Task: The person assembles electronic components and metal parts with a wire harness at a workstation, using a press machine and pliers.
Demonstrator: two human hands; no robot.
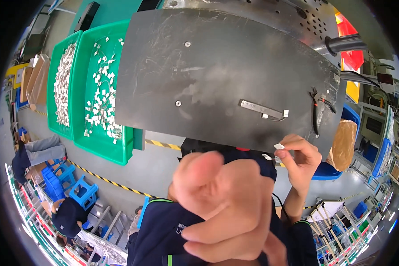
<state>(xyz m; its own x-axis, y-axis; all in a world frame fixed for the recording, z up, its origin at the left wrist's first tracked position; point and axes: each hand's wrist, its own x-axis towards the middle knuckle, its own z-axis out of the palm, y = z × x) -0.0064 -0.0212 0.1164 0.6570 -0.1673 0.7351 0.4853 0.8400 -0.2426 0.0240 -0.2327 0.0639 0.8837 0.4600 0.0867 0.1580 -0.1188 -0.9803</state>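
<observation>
My left hand (228, 204) is large and close in the lower middle, fingers curled in and slightly blurred. The inside of its grip is hidden, so I cannot make out what it holds. Beyond it, at the near right edge of the dark board, my right hand (299, 157) pinches a small white plug connector (279, 146) between thumb and fingertips. Another white connector (267, 156) hangs just beside it. On the board lies a slim grey bar (259, 107) with a short cable and white connectors (286, 113). Pliers (315, 111) with dark handles rest to its right.
The dark scuffed board (164, 75) fills the upper middle. Left of it, a green bin (126, 153) holds loose cabled white connectors; a narrower green bin (51, 102) holds many small white pieces. A blue bin (328, 172) with brown wrapping stands right. People work far left.
</observation>
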